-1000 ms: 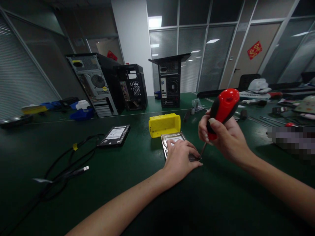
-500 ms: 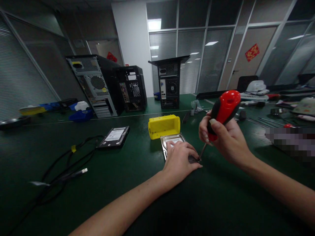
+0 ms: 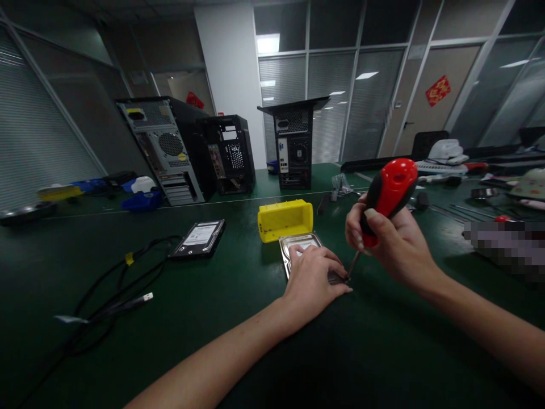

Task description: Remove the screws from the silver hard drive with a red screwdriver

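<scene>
Beneath my left hand [image 3: 314,267] lies a silver hard drive [image 3: 286,250] on the green table. The fingers curl over its top and right edge, hiding much of it. My right hand [image 3: 389,238] is wrapped round the red and black handle of a screwdriver [image 3: 394,184]. Its shaft slants down to the drive's near right corner, by my left fingertips. Whether the tip sits in a screw is too small to tell. Just behind the drive, a yellow bin [image 3: 285,221] rests on its side with its mouth toward me.
A second hard drive [image 3: 200,238] lies left of the bin, beside black cables [image 3: 114,289] with a USB plug. Computer cases [image 3: 187,147] and another case [image 3: 293,147] stand at the back. Loose tools and a white glue gun-like object [image 3: 445,153] are on the right.
The view has shifted very slightly. Both hands, the screwdriver and the hard drive keep practically the same places relative to each other.
</scene>
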The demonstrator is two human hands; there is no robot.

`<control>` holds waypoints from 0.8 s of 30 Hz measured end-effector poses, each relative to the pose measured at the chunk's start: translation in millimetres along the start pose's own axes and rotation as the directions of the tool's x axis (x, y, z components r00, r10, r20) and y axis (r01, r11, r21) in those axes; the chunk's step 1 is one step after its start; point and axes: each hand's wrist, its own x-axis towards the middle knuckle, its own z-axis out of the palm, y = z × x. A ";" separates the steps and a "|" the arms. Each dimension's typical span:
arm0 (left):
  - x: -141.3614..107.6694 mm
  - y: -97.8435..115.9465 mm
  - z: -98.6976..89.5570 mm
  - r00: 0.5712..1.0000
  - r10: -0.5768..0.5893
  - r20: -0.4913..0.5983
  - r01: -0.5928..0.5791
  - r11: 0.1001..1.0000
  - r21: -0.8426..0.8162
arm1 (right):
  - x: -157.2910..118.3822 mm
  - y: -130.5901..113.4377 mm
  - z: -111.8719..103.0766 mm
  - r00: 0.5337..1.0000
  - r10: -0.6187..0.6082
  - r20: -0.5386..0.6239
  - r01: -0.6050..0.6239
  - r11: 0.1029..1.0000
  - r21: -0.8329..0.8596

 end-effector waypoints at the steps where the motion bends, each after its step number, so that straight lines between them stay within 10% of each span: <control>1: -0.1 0.0 0.1 1.000 0.002 0.000 -0.002 1.000 0.001 | -0.1 -0.2 0.3 1.000 0.005 0.001 -0.005 1.000 -0.002; 24: 0.4 -1.1 1.5 1.000 0.014 -0.005 -0.014 1.000 0.004 | 0.3 -1.5 1.6 1.000 -0.003 0.026 0.003 1.000 -0.014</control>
